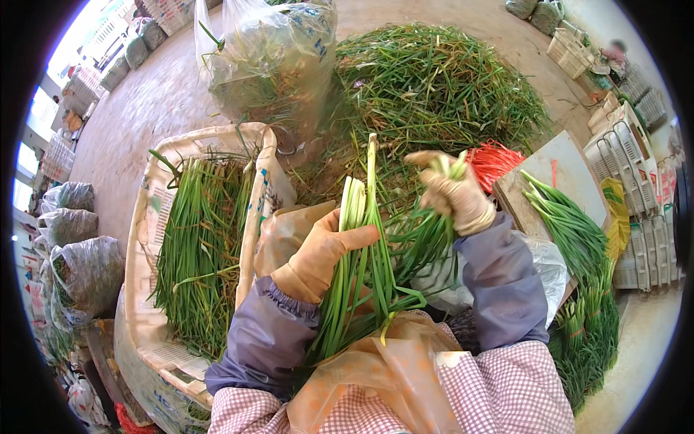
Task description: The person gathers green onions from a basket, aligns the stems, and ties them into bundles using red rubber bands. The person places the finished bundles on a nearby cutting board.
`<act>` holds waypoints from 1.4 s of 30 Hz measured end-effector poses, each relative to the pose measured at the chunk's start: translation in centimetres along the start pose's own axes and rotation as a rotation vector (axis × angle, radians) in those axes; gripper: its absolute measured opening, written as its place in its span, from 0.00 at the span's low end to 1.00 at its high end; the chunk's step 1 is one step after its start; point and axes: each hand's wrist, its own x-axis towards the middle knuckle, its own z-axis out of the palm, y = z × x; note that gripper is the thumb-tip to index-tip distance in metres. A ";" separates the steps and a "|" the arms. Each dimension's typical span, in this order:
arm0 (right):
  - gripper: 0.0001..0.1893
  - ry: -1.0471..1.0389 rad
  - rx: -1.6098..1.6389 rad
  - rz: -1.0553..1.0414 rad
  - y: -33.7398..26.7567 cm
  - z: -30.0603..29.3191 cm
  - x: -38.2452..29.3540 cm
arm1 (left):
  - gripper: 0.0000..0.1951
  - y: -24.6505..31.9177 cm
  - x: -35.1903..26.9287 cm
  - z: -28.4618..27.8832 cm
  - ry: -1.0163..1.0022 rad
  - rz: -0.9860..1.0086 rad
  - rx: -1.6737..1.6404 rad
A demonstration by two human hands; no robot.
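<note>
My left hand [325, 247], in a pale glove, is closed around a bunch of green garlic chives [355, 203] with whitish stem ends upward; one longer stalk stands up beside its thumb. My right hand [452, 190], also gloved and slightly blurred, grips a second bunch of chives [431, 244], its pale ends poking out above the fingers and its leaves hanging below. To the left, a plastic crate [252, 211] holds many long chives [200, 238]. At the right, a loose bunch [569, 222] lies partly on a board [564, 179], above tied bundles [585, 331].
A big heap of green and dry leaves [439, 87] lies on the floor ahead, beside a clear plastic bag of leaves [271, 70]. Red plastic strips [493, 163] lie at the board's corner. Stacked crates [623, 157] stand at right; another person [615, 54] is far off there.
</note>
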 end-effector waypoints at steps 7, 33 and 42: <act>0.10 -0.082 0.096 0.130 0.2 3.9 0.7 | 0.13 -0.3 -0.3 0.8 -0.011 0.007 0.040; 0.16 -0.185 0.391 0.142 2.0 2.8 1.2 | 0.12 -1.3 -2.0 -0.7 0.004 0.006 0.016; 0.09 0.304 0.112 -0.271 0.5 -3.4 4.2 | 0.16 -0.4 -2.3 -2.3 0.034 0.063 -0.049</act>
